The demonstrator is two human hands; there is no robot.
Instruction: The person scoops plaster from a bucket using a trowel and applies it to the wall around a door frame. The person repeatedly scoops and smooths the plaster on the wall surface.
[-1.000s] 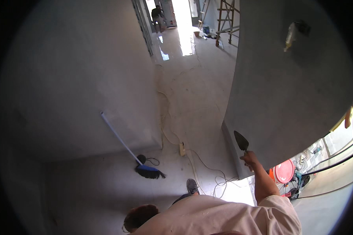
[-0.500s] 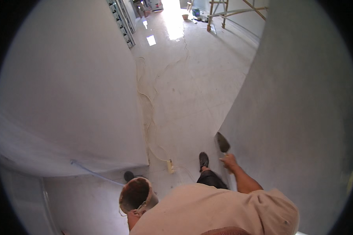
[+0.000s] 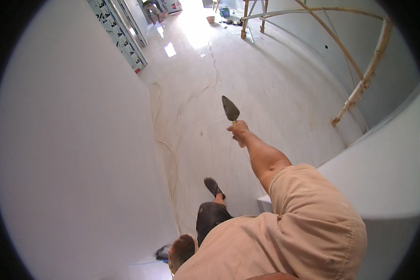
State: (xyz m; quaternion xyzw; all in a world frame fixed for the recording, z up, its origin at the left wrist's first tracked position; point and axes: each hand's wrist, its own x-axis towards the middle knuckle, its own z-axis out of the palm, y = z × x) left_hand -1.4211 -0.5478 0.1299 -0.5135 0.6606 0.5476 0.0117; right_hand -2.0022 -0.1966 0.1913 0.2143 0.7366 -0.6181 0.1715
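Note:
My right hand [image 3: 239,132] is closed round the handle of a trowel [image 3: 230,108]. Its grey pointed blade is tilted up and away from me, above the pale floor, with the arm stretched forward. Low in the picture a bucket [image 3: 182,247] with a brown, stained inside shows beside my left side, partly covered by my shirt. My left hand does not show; my body and the lower edge hide that area. One dark shoe [image 3: 213,186] of mine is on the floor between the bucket and the trowel.
Pale cables [image 3: 174,158] trail over the floor along the left wall [image 3: 79,140]. Wooden scaffolding [image 3: 359,95] stands at the far right. Farther off are a small tub [image 3: 211,19], a green-blue bucket [image 3: 224,12] and another person [image 3: 151,9]. A white wall corner [image 3: 378,177] is close on my right.
My right hand and the trowel have swung forward and left, away from the right wall. My view has moved ahead, showing more scaffolding. The bucket sits lower in view, and my left hand has dropped out of sight.

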